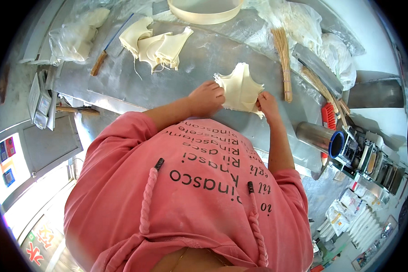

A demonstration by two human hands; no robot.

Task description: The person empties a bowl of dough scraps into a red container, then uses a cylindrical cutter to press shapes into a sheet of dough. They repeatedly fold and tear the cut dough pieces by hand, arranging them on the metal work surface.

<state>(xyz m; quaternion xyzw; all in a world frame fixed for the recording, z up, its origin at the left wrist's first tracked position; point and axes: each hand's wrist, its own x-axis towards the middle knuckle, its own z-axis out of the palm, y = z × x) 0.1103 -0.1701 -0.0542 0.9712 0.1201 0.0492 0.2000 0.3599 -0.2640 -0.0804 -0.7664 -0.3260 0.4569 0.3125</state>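
A pale, flat sheet of dough with ragged side edges lies spread near the front of the metal table, a crease running down its middle. At its left edge, my left hand has its fingers curled closed on the sheet. My right hand pinches the lower right edge, where a torn strip hangs by the fingers. Farther back to the left lie several folded dough sheets, overlapping, with thin strands trailing off them.
A knife with a wooden handle lies left of the folded sheets. A straw brush, a wide metal blade and a red brush lie to the right. A metal cylinder stands near a machine. A round sieve sits at the back.
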